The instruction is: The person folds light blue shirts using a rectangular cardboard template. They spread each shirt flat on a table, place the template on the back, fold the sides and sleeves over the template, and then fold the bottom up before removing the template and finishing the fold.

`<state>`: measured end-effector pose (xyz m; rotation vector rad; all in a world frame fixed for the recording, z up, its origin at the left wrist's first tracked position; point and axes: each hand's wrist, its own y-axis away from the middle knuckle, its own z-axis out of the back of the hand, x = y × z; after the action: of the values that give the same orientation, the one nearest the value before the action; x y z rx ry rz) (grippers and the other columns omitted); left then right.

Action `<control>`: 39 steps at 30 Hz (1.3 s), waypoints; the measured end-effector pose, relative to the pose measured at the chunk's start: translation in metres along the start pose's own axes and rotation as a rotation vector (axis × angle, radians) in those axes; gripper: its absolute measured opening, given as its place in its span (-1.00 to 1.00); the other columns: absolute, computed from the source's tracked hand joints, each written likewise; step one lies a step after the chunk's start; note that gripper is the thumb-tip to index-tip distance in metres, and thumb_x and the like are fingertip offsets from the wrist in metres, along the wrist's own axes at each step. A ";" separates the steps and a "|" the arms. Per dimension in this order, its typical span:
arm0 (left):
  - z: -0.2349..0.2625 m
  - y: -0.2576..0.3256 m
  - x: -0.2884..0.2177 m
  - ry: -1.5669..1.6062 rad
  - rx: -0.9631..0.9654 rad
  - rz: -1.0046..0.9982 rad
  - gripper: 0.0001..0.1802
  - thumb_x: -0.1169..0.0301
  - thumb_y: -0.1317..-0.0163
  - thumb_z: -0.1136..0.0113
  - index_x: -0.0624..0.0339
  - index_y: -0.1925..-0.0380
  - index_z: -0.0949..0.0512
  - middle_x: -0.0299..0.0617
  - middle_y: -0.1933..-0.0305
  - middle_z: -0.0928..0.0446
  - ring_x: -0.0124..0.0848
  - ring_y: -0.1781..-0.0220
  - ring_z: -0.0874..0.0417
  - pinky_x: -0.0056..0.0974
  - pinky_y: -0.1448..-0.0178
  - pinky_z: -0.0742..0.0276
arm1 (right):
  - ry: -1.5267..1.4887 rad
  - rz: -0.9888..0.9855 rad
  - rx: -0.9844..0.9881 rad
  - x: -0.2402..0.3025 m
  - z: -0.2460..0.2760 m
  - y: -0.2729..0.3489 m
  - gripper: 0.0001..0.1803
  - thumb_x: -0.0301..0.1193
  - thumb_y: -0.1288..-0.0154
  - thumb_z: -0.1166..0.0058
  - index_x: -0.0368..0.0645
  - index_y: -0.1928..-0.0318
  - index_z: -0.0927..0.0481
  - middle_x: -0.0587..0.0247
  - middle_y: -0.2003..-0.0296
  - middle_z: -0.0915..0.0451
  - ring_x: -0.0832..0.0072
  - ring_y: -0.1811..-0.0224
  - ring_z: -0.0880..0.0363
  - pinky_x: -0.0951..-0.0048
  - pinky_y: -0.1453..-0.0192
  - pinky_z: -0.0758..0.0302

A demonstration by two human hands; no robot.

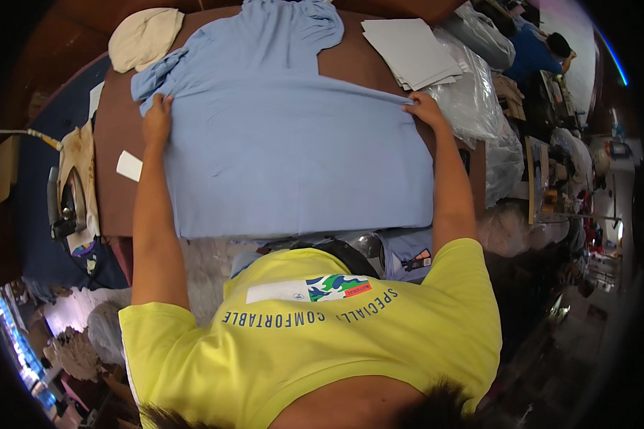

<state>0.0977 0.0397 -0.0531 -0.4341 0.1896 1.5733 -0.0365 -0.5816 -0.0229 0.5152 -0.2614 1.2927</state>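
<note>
A light blue dress (300, 164) lies spread over the brown table, its gathered sleeves and upper part at the far side and its wide lower part near me. At its left edge, just below a bunched sleeve, my left hand (157, 120) is closed on the cloth. My right hand (426, 111) pinches the cloth at the right, where a fold line runs across between both hands. Both arms are stretched out, and the fabric looks drawn fairly taut between them. A small white card (129, 166) sits beside my left forearm.
An iron (67, 207) rests on a stained cloth at the left. Cream fabric (144, 39) lies at the far left of the brown table (114, 200). Grey sheets (411, 53) and clear plastic bags (472, 107) are stacked at the far right. Another person (533, 50) sits beyond.
</note>
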 end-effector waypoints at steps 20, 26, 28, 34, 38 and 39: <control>0.007 0.046 0.007 -0.184 -0.288 -0.140 -0.74 0.18 -0.25 0.00 0.06 0.17 -0.42 -0.16 0.08 -0.51 -0.13 0.07 -0.52 -0.07 0.16 -0.43 | 0.847 -0.103 -0.444 0.061 0.020 -0.058 -0.59 -0.20 -0.17 -0.02 -0.06 -0.01 -0.46 0.15 0.20 -0.60 0.20 0.02 -0.53 0.10 0.09 -0.40; -0.016 0.066 0.001 -0.173 -0.212 -0.409 -0.60 0.17 -0.25 0.00 -0.07 -0.08 -0.39 -0.23 -0.21 -0.32 -0.16 -0.25 -0.27 -0.01 -0.21 -0.20 | 0.430 -0.130 -0.438 0.011 -0.023 -0.077 -0.44 -0.10 -0.15 -0.05 -0.02 -0.14 -0.36 0.01 0.15 -0.57 0.10 0.03 -0.52 0.08 -0.02 -0.41; -0.012 0.068 0.004 -0.224 -0.195 -0.370 -0.59 0.16 -0.26 0.01 -0.10 -0.11 -0.38 -0.24 -0.27 -0.26 -0.15 -0.30 -0.21 0.04 -0.26 -0.12 | 0.455 -0.181 -0.371 0.038 -0.025 -0.069 -0.45 -0.11 -0.16 -0.04 -0.02 -0.14 -0.37 0.02 0.16 -0.58 0.11 0.05 -0.54 0.09 0.00 -0.43; 0.033 0.113 0.000 -0.084 -0.311 -0.311 -0.62 0.25 -0.25 -0.02 -0.06 -0.08 -0.41 -0.23 -0.27 -0.23 -0.15 -0.30 -0.20 0.05 -0.27 -0.09 | 0.915 -0.113 -0.354 0.040 0.012 -0.059 -0.67 -0.32 -0.27 0.23 0.02 -0.02 -0.46 0.12 0.27 -0.62 0.19 0.30 -0.64 0.14 0.31 -0.54; 0.052 0.186 0.051 -0.005 -0.203 -0.247 -0.65 0.32 -0.21 -0.03 -0.07 -0.02 -0.47 -0.23 -0.25 -0.25 -0.14 -0.26 -0.21 0.02 -0.29 -0.08 | 0.642 0.291 -0.900 0.137 0.040 0.003 -0.71 -0.40 -0.25 0.19 0.03 0.03 -0.46 0.17 0.30 -0.62 0.12 0.37 -0.61 0.19 0.40 -0.54; 0.055 0.195 0.056 -0.056 -0.180 -0.269 -0.65 0.31 -0.21 -0.04 -0.08 -0.03 -0.46 -0.23 -0.25 -0.25 -0.14 -0.27 -0.20 0.02 -0.28 -0.08 | 0.456 0.359 -0.971 0.166 0.046 0.025 -0.72 -0.44 -0.24 0.15 -0.01 0.03 -0.45 0.17 0.30 -0.60 0.17 0.36 -0.61 0.24 0.39 -0.56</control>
<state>-0.1035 0.1015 -0.0527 -0.5319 -0.0531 1.3406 -0.0118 -0.4597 0.0987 -0.6706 -0.5636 1.4089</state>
